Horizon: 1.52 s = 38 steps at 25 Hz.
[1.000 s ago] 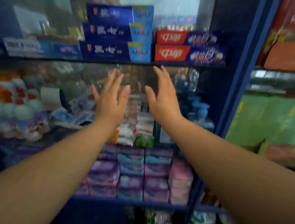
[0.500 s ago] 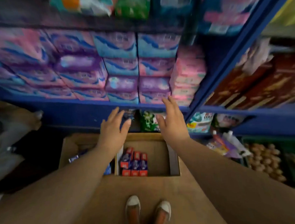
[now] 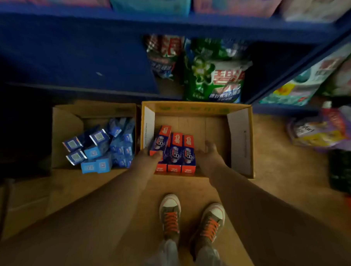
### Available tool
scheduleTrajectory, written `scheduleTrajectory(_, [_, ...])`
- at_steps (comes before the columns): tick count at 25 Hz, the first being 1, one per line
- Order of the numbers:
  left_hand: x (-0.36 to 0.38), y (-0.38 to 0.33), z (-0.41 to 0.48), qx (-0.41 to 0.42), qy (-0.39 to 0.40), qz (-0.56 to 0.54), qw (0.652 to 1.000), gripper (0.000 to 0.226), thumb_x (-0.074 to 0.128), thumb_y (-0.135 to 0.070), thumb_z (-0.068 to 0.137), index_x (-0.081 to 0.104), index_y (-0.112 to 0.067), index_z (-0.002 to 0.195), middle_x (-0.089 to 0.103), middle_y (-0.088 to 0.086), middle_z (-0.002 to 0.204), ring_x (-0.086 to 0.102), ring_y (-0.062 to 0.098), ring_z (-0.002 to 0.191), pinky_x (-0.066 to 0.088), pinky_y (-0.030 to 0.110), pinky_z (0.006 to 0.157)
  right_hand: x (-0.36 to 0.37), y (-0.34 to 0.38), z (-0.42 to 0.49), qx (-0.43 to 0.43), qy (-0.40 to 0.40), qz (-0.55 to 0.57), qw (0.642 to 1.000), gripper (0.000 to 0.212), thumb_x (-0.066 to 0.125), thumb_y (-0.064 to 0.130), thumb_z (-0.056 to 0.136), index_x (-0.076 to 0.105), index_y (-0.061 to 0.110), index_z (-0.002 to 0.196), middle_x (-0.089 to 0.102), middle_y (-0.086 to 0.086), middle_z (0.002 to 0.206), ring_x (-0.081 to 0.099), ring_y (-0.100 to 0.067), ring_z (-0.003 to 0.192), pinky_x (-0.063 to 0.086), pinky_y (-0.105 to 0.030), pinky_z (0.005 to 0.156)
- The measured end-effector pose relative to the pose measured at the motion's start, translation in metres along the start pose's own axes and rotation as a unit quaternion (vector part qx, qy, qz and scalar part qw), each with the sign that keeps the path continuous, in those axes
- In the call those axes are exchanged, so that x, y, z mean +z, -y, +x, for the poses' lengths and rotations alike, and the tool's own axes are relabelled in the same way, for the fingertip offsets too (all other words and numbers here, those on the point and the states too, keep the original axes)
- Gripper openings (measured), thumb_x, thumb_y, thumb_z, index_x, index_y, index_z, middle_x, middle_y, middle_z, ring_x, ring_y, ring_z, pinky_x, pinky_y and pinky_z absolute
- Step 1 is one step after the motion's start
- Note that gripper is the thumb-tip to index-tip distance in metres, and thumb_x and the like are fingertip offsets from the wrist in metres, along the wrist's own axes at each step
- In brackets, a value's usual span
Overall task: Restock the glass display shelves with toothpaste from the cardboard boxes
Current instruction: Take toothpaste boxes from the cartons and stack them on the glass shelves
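Two open cardboard boxes stand on the floor below the blue shelving. The right cardboard box (image 3: 240, 142) holds three red and blue toothpaste cartons (image 3: 176, 151) side by side at its near left. My left hand (image 3: 146, 160) grips the left side of that group, thumb laid over the leftmost carton. My right hand (image 3: 209, 156) curls against the right side of the group. The left cardboard box (image 3: 66, 127) is full of several small blue toothpaste cartons (image 3: 103, 148) in a loose heap.
A green detergent bag (image 3: 214, 72) and a red packet sit in the bottom shelf bay just behind the boxes. Pouches and bottles (image 3: 321, 130) lie on the floor at the right. My two shoes (image 3: 191, 218) stand close to the near edge of the boxes.
My view dropped from the glass shelves to the floor boxes. Both hands came down from the shelf front into the right box and closed around the red and blue cartons.
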<state>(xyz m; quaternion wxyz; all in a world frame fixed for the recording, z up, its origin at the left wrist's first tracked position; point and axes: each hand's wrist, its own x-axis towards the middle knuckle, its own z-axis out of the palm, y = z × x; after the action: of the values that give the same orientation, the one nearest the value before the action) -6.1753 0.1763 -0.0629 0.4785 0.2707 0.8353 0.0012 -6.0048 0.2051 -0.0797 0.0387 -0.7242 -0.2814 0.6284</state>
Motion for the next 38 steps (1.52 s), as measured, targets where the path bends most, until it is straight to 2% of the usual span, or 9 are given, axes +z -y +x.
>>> scheduleTrajectory(2, [0.018, 0.003, 0.030, -0.011, 0.011, -0.012, 1.000, 0.052, 0.056, -0.041, 0.091, 0.043, -0.020, 0.137, 0.055, 0.009, 0.130, 0.055, 0.028, 0.114, 0.047, 0.034, 0.093, 0.007, -0.012, 0.030, 0.045, 0.011, 0.011, 0.999, 0.062, 0.051, 0.031, 0.098, 0.018, 0.028, 0.151, 0.044, -0.009, 0.142, 0.055, -0.014, 0.088, 0.044, -0.028, 0.059])
scheduleTrajectory(7, [0.063, 0.011, 0.093, -0.030, -0.004, 0.046, 0.998, 0.067, 0.066, -0.036, 0.085, 0.034, -0.023, 0.142, 0.043, 0.007, 0.139, 0.050, 0.028, 0.121, 0.048, 0.036, 0.088, 0.027, -0.036, 0.092, 0.102, 0.031, -0.029, 0.994, 0.060, 0.049, 0.027, 0.099, 0.019, 0.021, 0.150, 0.042, -0.014, 0.139, 0.051, -0.031, 0.122, 0.044, -0.049, 0.101])
scheduleTrajectory(14, [0.075, 0.010, 0.131, -0.016, -0.049, 0.171, 0.984, 0.076, 0.066, -0.042, 0.083, 0.029, -0.013, 0.143, 0.039, 0.013, 0.141, 0.050, 0.031, 0.121, 0.051, 0.042, 0.090, 0.048, -0.054, 0.144, 0.130, 0.015, 0.012, 0.991, 0.048, 0.050, 0.045, 0.096, 0.040, 0.020, 0.136, 0.057, -0.011, 0.124, 0.060, -0.031, 0.109, 0.048, -0.050, 0.094])
scheduleTrajectory(20, [0.063, -0.011, 0.126, -0.094, -0.001, 0.067, 0.993, 0.054, 0.067, -0.036, 0.084, 0.045, -0.009, 0.125, 0.058, 0.010, 0.102, 0.063, 0.024, 0.081, 0.053, 0.032, 0.064, 0.042, -0.048, 0.151, 0.139, 0.011, 0.026, 0.990, 0.043, 0.052, 0.036, 0.096, 0.043, 0.014, 0.131, 0.058, -0.014, 0.122, 0.060, -0.030, 0.108, 0.050, -0.049, 0.095])
scheduleTrajectory(22, [0.054, -0.017, 0.116, -0.095, 0.015, 0.018, 0.995, 0.045, 0.064, -0.038, 0.086, 0.048, -0.011, 0.119, 0.059, 0.008, 0.092, 0.062, 0.021, 0.071, 0.051, 0.030, 0.058, 0.033, -0.041, 0.136, 0.147, 0.018, 0.044, 0.988, 0.040, 0.055, 0.034, 0.095, 0.047, 0.011, 0.126, 0.061, -0.014, 0.115, 0.062, -0.030, 0.104, 0.050, -0.049, 0.094])
scheduleTrajectory(27, [0.018, -0.030, 0.064, -0.121, 0.088, -0.111, 0.982, 0.047, 0.069, -0.041, 0.076, 0.055, -0.010, 0.108, 0.067, 0.013, 0.099, 0.067, 0.027, 0.089, 0.055, 0.039, 0.084, -0.006, -0.007, 0.056, 0.149, 0.056, 0.139, 0.977, 0.033, 0.060, 0.017, 0.092, 0.048, 0.009, 0.123, 0.063, -0.014, 0.107, 0.064, -0.028, 0.095, 0.052, -0.047, 0.091])
scheduleTrajectory(31, [-0.031, -0.057, -0.004, -0.135, 0.170, -0.181, 0.959, 0.039, 0.068, -0.032, 0.075, 0.056, -0.016, 0.108, 0.070, 0.011, 0.099, 0.069, 0.025, 0.086, 0.049, 0.031, 0.061, -0.042, 0.037, -0.027, 0.111, 0.065, 0.206, 0.970, 0.023, 0.062, 0.011, 0.091, 0.049, 0.008, 0.110, 0.063, -0.014, 0.099, 0.065, -0.029, 0.092, 0.054, -0.047, 0.084])
scheduleTrajectory(34, [-0.066, -0.081, -0.061, -0.087, 0.198, -0.201, 0.955, 0.034, 0.067, -0.029, 0.081, 0.052, -0.015, 0.109, 0.071, 0.012, 0.099, 0.069, 0.023, 0.087, 0.048, 0.031, 0.064, -0.065, 0.067, -0.086, 0.075, 0.066, 0.234, 0.967, 0.027, 0.063, 0.009, 0.090, 0.050, 0.006, 0.113, 0.065, -0.016, 0.103, 0.065, -0.032, 0.098, 0.051, -0.052, 0.092])
scheduleTrajectory(38, [-0.115, -0.102, -0.142, -0.025, 0.208, -0.226, 0.951, 0.037, 0.067, -0.025, 0.082, 0.051, -0.014, 0.114, 0.070, 0.012, 0.100, 0.068, 0.022, 0.088, 0.049, 0.033, 0.072, -0.088, 0.094, -0.166, 0.017, 0.075, 0.241, 0.967, 0.034, 0.063, 0.007, 0.090, 0.051, 0.002, 0.121, 0.065, -0.015, 0.098, 0.064, -0.028, 0.085, 0.053, -0.043, 0.067])
